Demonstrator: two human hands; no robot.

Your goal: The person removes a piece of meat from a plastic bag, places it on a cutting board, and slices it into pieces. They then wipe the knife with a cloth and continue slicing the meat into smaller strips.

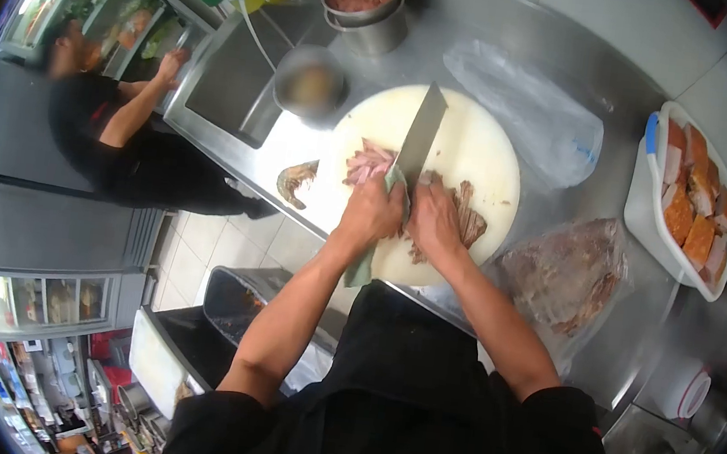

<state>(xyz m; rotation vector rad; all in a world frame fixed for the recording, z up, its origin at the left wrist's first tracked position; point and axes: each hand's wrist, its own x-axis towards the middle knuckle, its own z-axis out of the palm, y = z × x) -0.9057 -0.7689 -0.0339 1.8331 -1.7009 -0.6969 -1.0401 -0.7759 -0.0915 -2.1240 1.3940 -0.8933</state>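
Observation:
My left hand (374, 209) is closed around the handle end of a cleaver (422, 131), with a green cloth (359, 270) bunched in the same grip. The broad blade points away from me over a round white cutting board (486, 138). Close beside it, my right hand (434, 219) has its fingers curled down on dark brown cooked meat (470, 217), cut into shreds and slices. Pink meat strips (369, 163) lie in a small pile left of the blade. The cleaver's handle is hidden by my hand and the cloth.
A curved prawn-like piece (297, 184) lies left of the board. Behind are a bowl (308, 82), a pot of minced meat (368, 26) and a sink (237, 78). Right are bagged meat (569, 273) and a basket of roast pork (653, 202). A person (115, 122) stands left.

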